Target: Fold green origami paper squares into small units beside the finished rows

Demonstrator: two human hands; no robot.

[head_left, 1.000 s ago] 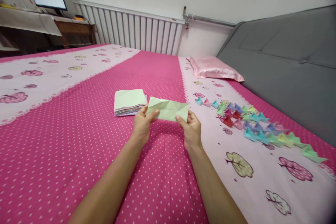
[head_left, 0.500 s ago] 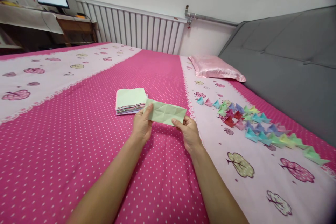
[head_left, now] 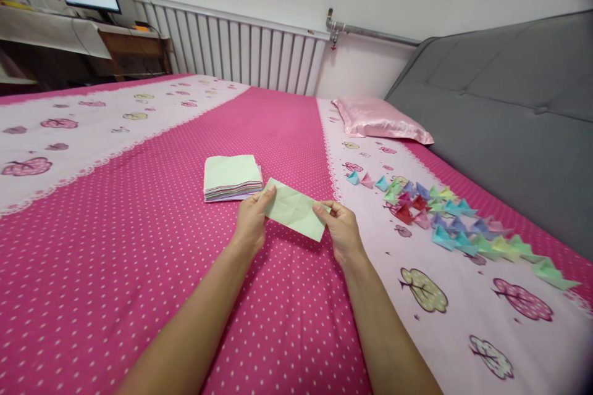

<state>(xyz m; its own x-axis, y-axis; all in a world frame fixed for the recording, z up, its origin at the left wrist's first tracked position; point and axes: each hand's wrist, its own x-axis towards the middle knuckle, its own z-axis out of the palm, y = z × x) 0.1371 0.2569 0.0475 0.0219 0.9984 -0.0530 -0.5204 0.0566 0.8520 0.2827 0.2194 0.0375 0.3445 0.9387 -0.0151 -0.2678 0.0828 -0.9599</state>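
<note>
One pale green, crease-marked paper rectangle (head_left: 294,211) is stretched between a person's left hand (head_left: 251,220) and right hand (head_left: 343,231) above a bright pink, white-dotted bedspread (head_left: 152,228). Both thumbs press on top, closed against fingers mostly hidden behind the sheet, the left at its near-left end, the right at its upper right corner. Several rows of small, multicoloured folded-paper boats (head_left: 443,238) stand finished at right; the piece in hand, judging by its flat shape, is at an early fold. Apparently unfolded, a neat block of square coloured paper sheets (head_left: 232,174) remains just beyond the left hand. Compared with half a second earlier, the rectangle slants more steeply, its right end lower; block and boats stay put.
</note>
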